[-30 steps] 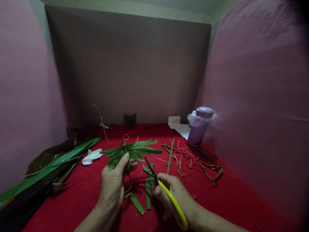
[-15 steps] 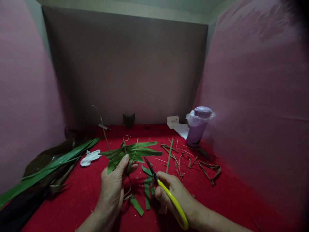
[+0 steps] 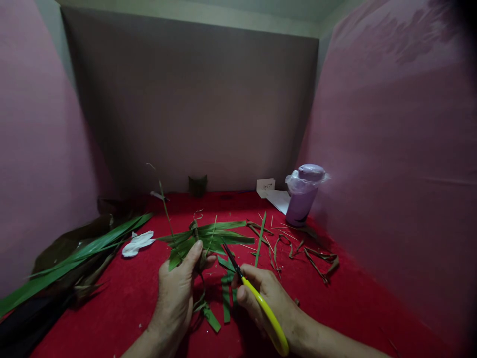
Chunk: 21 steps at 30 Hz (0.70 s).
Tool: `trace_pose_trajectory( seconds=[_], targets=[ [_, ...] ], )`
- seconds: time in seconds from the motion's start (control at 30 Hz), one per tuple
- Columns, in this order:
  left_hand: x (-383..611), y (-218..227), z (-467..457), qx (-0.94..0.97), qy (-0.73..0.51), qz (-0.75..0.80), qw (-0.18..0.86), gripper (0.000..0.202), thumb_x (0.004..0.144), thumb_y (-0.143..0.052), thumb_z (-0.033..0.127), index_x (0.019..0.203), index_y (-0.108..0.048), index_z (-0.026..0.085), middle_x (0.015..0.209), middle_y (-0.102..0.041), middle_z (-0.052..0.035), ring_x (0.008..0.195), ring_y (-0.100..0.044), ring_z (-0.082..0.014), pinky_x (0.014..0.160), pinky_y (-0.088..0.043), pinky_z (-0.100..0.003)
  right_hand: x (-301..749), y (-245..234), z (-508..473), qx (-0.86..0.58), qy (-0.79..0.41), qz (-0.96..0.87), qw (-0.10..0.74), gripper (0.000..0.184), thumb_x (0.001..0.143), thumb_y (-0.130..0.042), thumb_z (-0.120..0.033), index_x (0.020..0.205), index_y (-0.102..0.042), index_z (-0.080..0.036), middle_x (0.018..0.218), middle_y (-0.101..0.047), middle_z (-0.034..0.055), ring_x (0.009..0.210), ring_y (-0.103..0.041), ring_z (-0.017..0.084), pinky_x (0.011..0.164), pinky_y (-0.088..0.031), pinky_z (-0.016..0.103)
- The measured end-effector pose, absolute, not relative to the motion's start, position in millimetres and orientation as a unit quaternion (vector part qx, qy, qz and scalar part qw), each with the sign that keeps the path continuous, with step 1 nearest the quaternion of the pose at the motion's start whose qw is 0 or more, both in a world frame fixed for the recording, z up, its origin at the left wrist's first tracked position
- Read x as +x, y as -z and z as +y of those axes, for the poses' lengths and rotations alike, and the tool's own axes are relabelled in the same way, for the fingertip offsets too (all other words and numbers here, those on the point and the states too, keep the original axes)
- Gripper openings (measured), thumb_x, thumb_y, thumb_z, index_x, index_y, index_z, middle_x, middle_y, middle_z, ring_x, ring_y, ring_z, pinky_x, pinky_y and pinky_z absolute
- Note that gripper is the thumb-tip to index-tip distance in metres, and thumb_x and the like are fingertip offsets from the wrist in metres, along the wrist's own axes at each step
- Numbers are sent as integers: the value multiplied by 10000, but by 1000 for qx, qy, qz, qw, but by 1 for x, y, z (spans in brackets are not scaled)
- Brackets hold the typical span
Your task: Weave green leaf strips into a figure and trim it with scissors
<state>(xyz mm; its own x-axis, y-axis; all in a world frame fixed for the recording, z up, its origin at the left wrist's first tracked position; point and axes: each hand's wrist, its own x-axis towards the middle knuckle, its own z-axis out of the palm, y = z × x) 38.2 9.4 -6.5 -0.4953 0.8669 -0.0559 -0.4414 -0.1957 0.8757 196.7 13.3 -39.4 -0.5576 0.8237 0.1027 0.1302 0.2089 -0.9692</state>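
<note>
My left hand [image 3: 178, 286] pinches a woven leaf figure [image 3: 182, 247] between thumb and fingers. The figure has green blades spread to both sides like wings, a brownish middle, a curled tip and thin stalks standing up; its lower part hangs behind my fingers. In my right hand [image 3: 270, 293] is a pair of scissors [image 3: 257, 301] with yellow handles and dark blades. The blades point up and left, close to the figure's right-hand blades but seemingly apart from them. Cut green leaf pieces [image 3: 226, 298] lie on the red cloth [image 3: 122, 308] below and between my hands.
Long green leaves [image 3: 89, 256] lie at the left beside a white crumpled tissue [image 3: 137, 243]. Brown dried strips [image 3: 324, 261] and thin sticks are scattered at the right. Behind stand a purple bottle [image 3: 300, 204] in clear plastic, white paper [image 3: 279, 200] and a small dark-green folded piece [image 3: 197, 185].
My left hand and the leaf figure have shifted slightly right, a little nearer the scissors. My right hand and the scissors have hardly moved. The whole view has shifted slightly.
</note>
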Motion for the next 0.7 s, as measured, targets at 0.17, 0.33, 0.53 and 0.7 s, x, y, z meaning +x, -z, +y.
trace_pose_trajectory(
  seconds=[0.17,0.33,0.53,0.7],
  targets=[
    [38,8,10,236,-730,457,449,178,621,-732,224,733,-628,134,642,-660,20,557,-644,-137,577,-567,-266,196,38,13,-333,-531,-703,336,503,742,-475,-661,772,-488,-159,523,-338,-75,398,-279,30,352,-186,165],
    [39,8,10,230,-731,463,446,190,618,-733,225,744,-623,136,631,-657,24,547,-644,-138,563,-564,-259,196,38,13,-335,-527,-705,335,499,747,-471,-658,766,-487,-159,531,-336,-70,419,-278,39,365,-182,174],
    [38,8,11,244,-727,465,443,198,626,-728,234,762,-625,132,657,-661,19,557,-647,-141,573,-564,-261,197,47,16,-348,-522,-698,344,458,776,-480,-617,760,-487,-158,554,-321,-63,464,-273,52,383,-173,181],
    [37,10,10,250,-724,469,439,186,635,-723,249,746,-628,133,648,-662,21,558,-649,-140,574,-560,-252,197,46,16,-346,-530,-690,351,466,759,-498,-623,753,-489,-157,553,-324,-64,464,-274,51,389,-172,182]
  ],
)
